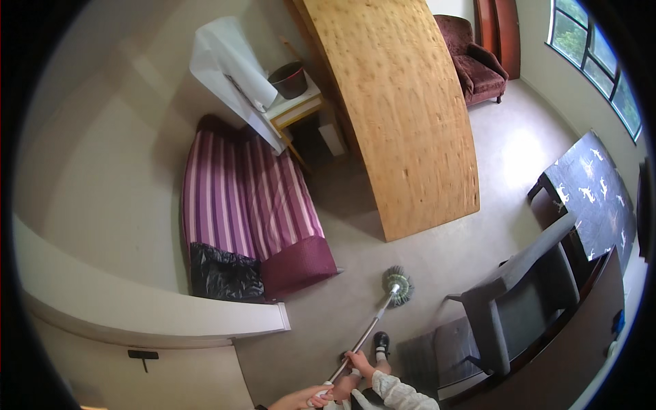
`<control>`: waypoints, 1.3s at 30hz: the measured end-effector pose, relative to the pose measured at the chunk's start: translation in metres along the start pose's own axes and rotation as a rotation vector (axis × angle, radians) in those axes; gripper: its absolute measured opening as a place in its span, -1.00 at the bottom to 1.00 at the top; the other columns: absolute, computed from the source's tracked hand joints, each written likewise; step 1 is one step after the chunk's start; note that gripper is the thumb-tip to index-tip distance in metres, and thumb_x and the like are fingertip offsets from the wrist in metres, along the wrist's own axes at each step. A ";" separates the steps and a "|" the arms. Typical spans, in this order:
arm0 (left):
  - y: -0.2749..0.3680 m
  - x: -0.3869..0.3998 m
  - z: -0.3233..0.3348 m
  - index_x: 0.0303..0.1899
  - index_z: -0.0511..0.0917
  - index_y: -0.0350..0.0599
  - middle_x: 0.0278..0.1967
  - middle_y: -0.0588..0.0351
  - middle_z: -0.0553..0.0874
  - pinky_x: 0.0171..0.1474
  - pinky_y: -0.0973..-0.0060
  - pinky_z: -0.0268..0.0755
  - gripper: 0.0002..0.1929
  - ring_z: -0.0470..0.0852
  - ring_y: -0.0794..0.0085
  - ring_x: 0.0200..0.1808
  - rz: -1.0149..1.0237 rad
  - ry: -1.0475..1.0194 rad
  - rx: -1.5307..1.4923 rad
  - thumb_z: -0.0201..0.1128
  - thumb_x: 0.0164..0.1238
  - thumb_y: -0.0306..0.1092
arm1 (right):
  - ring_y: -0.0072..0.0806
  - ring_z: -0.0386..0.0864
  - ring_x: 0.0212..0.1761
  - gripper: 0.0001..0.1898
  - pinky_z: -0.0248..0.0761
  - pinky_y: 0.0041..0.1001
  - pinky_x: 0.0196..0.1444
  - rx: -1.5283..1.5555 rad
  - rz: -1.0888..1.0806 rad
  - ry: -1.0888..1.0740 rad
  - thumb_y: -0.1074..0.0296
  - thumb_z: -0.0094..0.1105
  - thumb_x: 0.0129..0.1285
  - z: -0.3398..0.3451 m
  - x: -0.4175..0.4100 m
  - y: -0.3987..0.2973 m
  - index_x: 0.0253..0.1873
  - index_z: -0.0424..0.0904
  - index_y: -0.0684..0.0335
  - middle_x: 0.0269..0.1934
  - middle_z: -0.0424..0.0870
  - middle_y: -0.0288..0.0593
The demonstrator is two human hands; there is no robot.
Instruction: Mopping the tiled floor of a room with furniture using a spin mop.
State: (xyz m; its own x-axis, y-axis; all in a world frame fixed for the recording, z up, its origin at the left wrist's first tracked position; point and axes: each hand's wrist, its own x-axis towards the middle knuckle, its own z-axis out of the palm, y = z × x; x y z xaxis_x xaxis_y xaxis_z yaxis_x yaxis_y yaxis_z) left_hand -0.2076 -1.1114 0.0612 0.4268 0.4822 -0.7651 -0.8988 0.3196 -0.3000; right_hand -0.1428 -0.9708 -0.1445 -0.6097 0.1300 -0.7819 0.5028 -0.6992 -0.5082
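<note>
A string mop with a metal pole [365, 335] slants up and away from me over the grey floor. Its round grey-green mop head [399, 287] rests on the floor between the striped sofa and a grey chair. My left hand [312, 397] is closed around the white grip at the near end of the pole. Farther along the shaft, my right hand [360, 362] holds the metal part. My feet in black shoes [381, 344] stand just beyond the hands.
A striped sofa [251, 200] is at the left, near a doorway's wall end [283, 316]. A large wooden panel [410, 128] stands ahead. Grey chair [533, 302], patterned covered table [594, 189] and dark tabletop [558, 353] line the right. A maroon armchair [479, 77] stands farther back.
</note>
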 end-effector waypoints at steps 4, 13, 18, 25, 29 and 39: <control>0.032 0.032 0.004 -0.44 0.28 -0.14 -0.65 0.27 0.24 -0.85 0.84 -0.03 -0.76 0.12 0.75 -0.81 -0.125 -0.089 0.000 -0.07 0.31 -0.18 | -0.45 0.45 -0.72 -0.81 0.29 -0.54 -0.68 0.017 -0.104 0.167 0.34 -0.01 0.02 -0.018 0.009 -0.018 -0.50 0.45 0.36 -0.68 0.49 -0.15; 0.096 0.182 0.097 -0.52 0.25 -0.12 -0.71 0.31 0.26 -0.84 0.82 -0.06 -0.75 0.14 0.74 -0.82 -0.141 -0.269 -0.074 0.02 0.27 -0.23 | -0.40 0.42 -0.74 -0.85 0.28 -0.45 -0.71 0.165 -0.299 0.715 0.38 0.00 -0.01 -0.162 0.060 -0.102 -0.47 0.34 0.37 -0.72 0.40 -0.16; 0.122 0.238 0.144 -0.53 0.25 -0.15 -0.73 0.32 0.26 -0.85 0.83 -0.09 -0.75 0.13 0.76 -0.83 -0.008 -0.196 -0.090 0.02 0.27 -0.27 | -0.42 0.40 -0.75 -0.86 0.24 -0.48 -0.72 0.207 -0.301 0.785 0.39 0.01 -0.01 -0.230 0.089 -0.143 -0.43 0.35 0.37 -0.70 0.39 -0.18; 0.099 0.205 0.105 -0.27 0.26 -0.33 -0.55 0.29 0.26 -0.70 0.87 0.00 -0.83 0.15 0.78 -0.67 0.166 -0.497 -0.321 -0.10 0.33 -0.37 | -0.45 0.40 -0.72 -0.89 0.29 -0.48 -0.70 0.015 -0.247 0.718 0.46 -0.03 0.03 -0.188 0.112 -0.126 -0.36 0.33 0.37 -0.68 0.39 -0.20; 0.062 0.137 0.071 -0.29 0.26 -0.32 -0.59 0.33 0.21 -0.67 0.84 -0.02 -0.80 0.13 0.77 -0.67 0.320 -0.345 -0.276 -0.16 0.36 -0.33 | -0.33 0.48 -0.60 -0.85 0.38 -0.36 -0.56 -0.301 -0.205 0.656 0.45 0.00 -0.01 -0.106 0.103 -0.092 -0.34 0.30 0.38 -0.62 0.46 -0.11; -0.024 0.040 0.045 0.21 0.05 -0.16 -0.42 0.36 0.24 -0.47 0.86 0.05 -0.41 0.16 0.76 -0.48 0.727 0.098 0.460 0.05 0.11 -0.59 | -0.13 0.57 -0.37 -0.67 0.39 -0.31 -0.29 -0.350 -0.084 0.188 0.22 0.03 -0.10 0.005 0.021 -0.061 -0.35 0.43 0.43 -0.51 0.56 0.08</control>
State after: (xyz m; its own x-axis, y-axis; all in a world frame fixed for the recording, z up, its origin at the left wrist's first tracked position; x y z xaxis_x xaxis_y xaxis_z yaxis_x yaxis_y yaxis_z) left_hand -0.1646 -1.0628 0.0639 -0.2674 0.6291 -0.7299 -0.8065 0.2684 0.5268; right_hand -0.1895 -0.9285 -0.1286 -0.5515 0.3251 -0.7682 0.6541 -0.4030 -0.6401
